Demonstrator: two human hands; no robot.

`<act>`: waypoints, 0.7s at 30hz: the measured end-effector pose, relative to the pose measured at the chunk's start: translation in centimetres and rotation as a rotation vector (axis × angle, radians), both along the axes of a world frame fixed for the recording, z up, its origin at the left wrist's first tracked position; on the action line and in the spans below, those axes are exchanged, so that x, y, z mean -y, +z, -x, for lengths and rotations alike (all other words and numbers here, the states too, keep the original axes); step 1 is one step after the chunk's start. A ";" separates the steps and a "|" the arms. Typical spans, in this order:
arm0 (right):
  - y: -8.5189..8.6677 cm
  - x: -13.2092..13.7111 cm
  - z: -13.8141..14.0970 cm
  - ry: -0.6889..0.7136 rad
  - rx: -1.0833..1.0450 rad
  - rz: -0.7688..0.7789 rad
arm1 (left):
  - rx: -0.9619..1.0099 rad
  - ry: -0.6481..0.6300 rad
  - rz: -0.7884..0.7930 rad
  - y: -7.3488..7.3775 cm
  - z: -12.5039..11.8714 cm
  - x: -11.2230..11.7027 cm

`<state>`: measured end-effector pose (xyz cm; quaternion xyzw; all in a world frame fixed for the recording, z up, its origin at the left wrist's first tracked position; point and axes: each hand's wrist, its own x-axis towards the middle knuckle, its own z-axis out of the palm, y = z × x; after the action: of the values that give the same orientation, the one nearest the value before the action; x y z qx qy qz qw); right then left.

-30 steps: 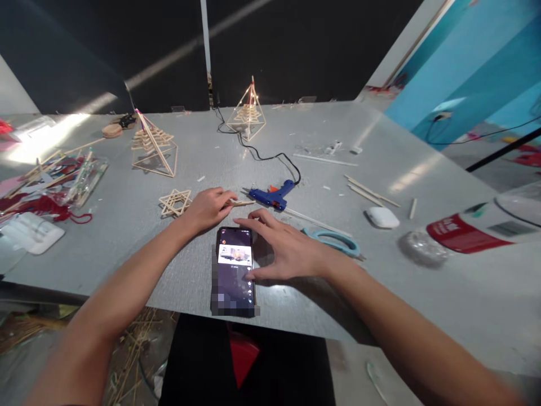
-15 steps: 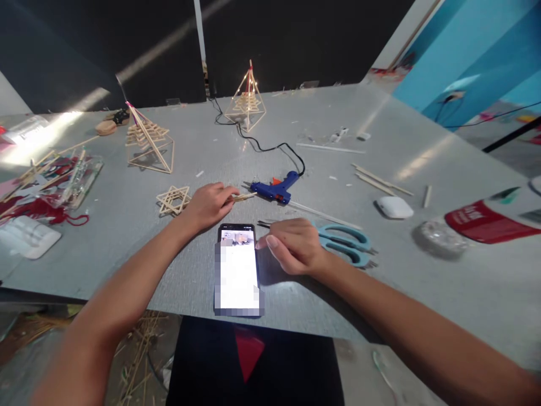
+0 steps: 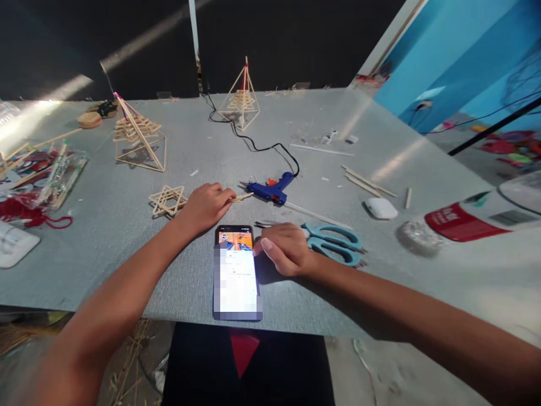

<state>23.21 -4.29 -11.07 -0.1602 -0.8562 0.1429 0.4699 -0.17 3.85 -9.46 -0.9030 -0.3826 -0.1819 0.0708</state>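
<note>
A smartphone with a lit screen lies near the table's front edge, part of it blurred out. My right hand rests at its right side with curled fingers, the index fingertip by the screen's edge. Beneath that hand lie light-blue-handled scissors, their dark tips poking out to the left. My left hand is closed on thin wooden sticks, whose ends stick out on the right. Just beyond them is a blue glue gun. Left of this hand sits a star-shaped stick frame.
Two stick pyramids stand at the back. A black cord runs from the glue gun. Rightward are loose sticks, a white case and a bottle lying down. Bagged craft bits and red yarn lie left.
The phone screen now shows an orange and blue picture above lines of text. The far pyramid's small lights no longer glow. My view has shifted slightly; both hands stay about where they were.
</note>
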 end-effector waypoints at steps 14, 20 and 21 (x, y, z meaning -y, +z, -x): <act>0.0 0.5 -1.3 0.082 -0.006 0.040 | -0.001 0.005 0.035 0.2 -0.4 0.1; -0.1 0.6 -1.1 0.065 0.010 0.035 | 0.040 -0.002 0.024 0.0 -0.6 0.2; -0.1 0.6 -1.1 0.066 0.018 0.039 | 0.044 -0.002 0.027 0.0 -0.6 0.2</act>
<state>24.31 -4.93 -11.15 -0.1424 -0.8624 0.1738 0.4537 0.39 3.69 -9.46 -0.9000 -0.3857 -0.1968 0.0500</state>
